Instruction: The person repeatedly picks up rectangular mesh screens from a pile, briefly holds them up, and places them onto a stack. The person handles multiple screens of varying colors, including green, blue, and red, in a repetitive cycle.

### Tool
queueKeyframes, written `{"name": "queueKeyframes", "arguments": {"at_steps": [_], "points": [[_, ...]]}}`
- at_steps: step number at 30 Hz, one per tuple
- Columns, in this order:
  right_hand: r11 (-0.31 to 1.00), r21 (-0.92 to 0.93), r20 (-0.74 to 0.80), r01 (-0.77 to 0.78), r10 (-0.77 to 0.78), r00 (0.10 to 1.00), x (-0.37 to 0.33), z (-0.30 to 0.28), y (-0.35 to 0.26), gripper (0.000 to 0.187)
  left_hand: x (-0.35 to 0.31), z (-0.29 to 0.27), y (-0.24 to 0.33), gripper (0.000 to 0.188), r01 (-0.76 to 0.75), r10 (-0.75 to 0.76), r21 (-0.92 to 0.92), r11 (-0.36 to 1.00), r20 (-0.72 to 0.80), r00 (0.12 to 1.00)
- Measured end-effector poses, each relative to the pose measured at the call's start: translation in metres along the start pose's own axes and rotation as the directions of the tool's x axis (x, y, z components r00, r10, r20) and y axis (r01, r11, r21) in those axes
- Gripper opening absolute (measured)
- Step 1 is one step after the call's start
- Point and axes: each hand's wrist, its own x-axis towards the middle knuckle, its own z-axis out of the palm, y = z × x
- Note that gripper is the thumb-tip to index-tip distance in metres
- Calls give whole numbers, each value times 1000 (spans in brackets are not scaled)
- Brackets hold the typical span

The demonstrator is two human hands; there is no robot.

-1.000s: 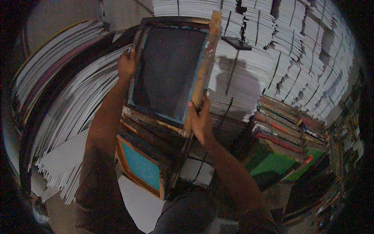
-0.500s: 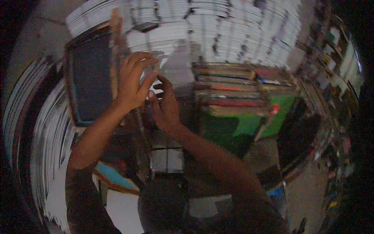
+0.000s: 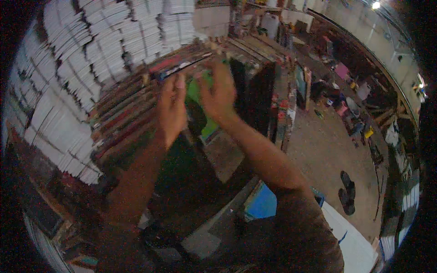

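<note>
My left hand [image 3: 173, 111] is raised in front of me with its fingers stretched upward and slightly apart. Close to its right, my right hand [image 3: 219, 93] is also held up, fingers extended and somewhat smeared by motion. A narrow gap separates the two, and I see nothing gripped in either. Behind them lies a stack of wooden frames [image 3: 125, 113], some edged in red. A bright green panel [image 3: 195, 91] shows through the gap between my hands. Whether my fingertips touch the frames cannot be made out.
Tall stacks of white paper [image 3: 123, 32] fill the far left. A frame with a blue surface [image 3: 263, 202] stands near my right forearm. Dark sandals [image 3: 347, 192] lie on the brown floor [image 3: 318, 150]. Assorted clutter [image 3: 350, 109] lines the right side.
The view has swung to the right, from the paper stacks toward the wooden frames and the floor. My hands have drawn apart from their near-touching position and now point upward side by side.
</note>
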Motion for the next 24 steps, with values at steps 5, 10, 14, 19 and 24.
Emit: {"name": "queueKeyframes", "arguments": {"at_steps": [5, 10, 14, 19, 24], "points": [[707, -596, -191, -381, 336, 922, 8, -133, 162, 53, -49, 114, 37, 42, 234, -185, -216, 948, 225, 957], [373, -102, -81, -922, 921, 381, -75, -220, 338, 60, -93, 204, 55, 44, 351, -205, -307, 885, 419, 884], [271, 344, 310, -899, 871, 381, -90, -210, 333, 57, -102, 220, 65, 46, 473, -266, -211, 856, 604, 751], [417, 309, 3, -855, 898, 439, -98, -242, 388, 51, -109, 239, 88, 49, 420, -227, -179, 890, 626, 746], [366, 484, -99, -795, 925, 366, -18, -238, 276, 57, -96, 225, 104, 67, 389, -224, -133, 911, 634, 740]]}}
